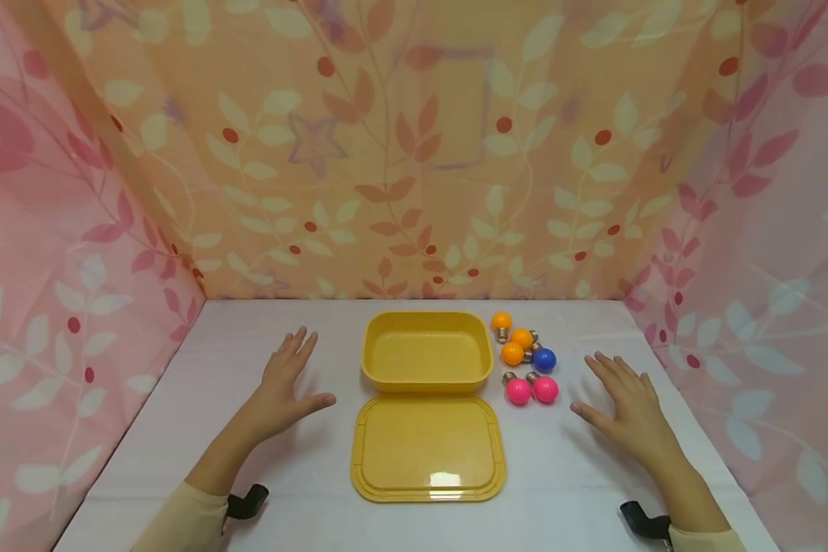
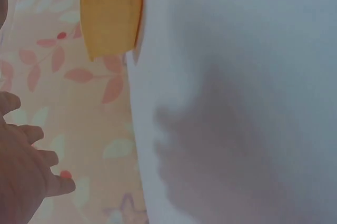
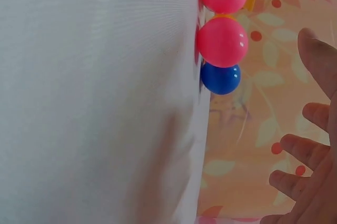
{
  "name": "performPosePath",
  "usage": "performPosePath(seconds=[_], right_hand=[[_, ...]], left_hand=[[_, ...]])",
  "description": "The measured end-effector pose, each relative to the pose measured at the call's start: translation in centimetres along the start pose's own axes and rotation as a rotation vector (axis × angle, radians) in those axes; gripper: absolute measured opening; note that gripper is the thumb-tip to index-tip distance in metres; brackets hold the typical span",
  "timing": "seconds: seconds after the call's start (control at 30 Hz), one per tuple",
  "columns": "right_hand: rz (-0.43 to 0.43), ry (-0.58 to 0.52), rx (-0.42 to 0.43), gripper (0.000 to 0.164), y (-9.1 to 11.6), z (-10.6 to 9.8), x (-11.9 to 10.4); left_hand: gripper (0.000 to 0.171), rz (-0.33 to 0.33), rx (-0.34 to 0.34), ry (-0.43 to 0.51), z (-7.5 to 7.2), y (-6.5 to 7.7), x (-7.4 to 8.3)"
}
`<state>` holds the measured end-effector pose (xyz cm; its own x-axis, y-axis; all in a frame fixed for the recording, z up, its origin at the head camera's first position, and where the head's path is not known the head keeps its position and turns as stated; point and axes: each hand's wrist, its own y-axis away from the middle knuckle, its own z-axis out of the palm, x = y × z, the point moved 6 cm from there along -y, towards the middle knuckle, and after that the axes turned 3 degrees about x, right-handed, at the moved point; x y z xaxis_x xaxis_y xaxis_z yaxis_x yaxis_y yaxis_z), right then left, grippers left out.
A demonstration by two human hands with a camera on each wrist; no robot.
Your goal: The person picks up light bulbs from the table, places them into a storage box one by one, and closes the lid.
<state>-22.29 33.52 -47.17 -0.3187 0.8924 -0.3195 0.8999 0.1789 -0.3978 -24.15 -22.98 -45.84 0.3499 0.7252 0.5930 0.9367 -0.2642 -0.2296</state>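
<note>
My left hand (image 1: pixel 283 391) hovers over the table to the left of a yellow rectangular box (image 1: pixel 428 383), fingers spread and nothing in them. On the other side, my right hand (image 1: pixel 624 402) is also held above the table with fingers apart, to the right of several small coloured bulbs. These are orange bulbs (image 1: pixel 513 353), a blue bulb (image 1: pixel 543 360) and two pink bulbs (image 1: pixel 545 389) with metal screw bases. In front of the box, a yellow lid (image 1: pixel 428 448) lies flat. The right wrist view shows the pink bulbs (image 3: pixel 223 42) and blue bulb (image 3: pixel 221 79) apart from the fingers.
A white cloth (image 1: pixel 303 475) covers the table. Patterned fabric walls, an orange one (image 1: pixel 400 100) behind and pink ones (image 1: pixel 41 230) at the sides, enclose it. Black wrist mounts (image 1: pixel 248 502) sit at both sleeves.
</note>
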Motion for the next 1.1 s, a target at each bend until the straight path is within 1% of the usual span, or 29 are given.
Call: performPosePath(seconds=[0.1, 0.2, 0.33, 0.47, 0.63, 0.8, 1.1], right_hand=[[0.016, -0.009, 0.011, 0.089, 0.3, 0.1, 0.2], [0.035, -0.051, 0.025, 0.089, 0.3, 0.2, 0.4], [0.030, -0.113, 0.031, 0.087, -0.2, 0.7, 0.0], [0.011, -0.127, 0.020, 0.086, -0.6, 1.0, -0.7], [0.011, -0.128, 0.007, 0.086, -0.5, 1.2, -1.0], [0.016, -0.174, 0.019, 0.086, -0.4, 1.3, -1.0], [0.084, -0.269, -0.018, 0.081, -0.2, 2.1, -0.8]], left_hand=[[0.115, 0.000, 0.001, 0.046, 0.6, -0.7, 0.5], [0.114, -0.021, -0.011, 0.099, 1.2, -1.2, 0.7], [0.113, -0.080, -0.028, 0.150, 2.1, -2.0, 0.3], [0.111, -0.116, -0.026, 0.199, 3.0, -2.3, -0.1], [0.109, -0.109, -0.023, 0.238, 4.1, -2.3, -0.1], [0.107, -0.105, -0.017, 0.283, 4.6, -2.9, 0.3], [0.106, -0.130, -0.020, 0.360, 5.5, -4.2, 0.7]])
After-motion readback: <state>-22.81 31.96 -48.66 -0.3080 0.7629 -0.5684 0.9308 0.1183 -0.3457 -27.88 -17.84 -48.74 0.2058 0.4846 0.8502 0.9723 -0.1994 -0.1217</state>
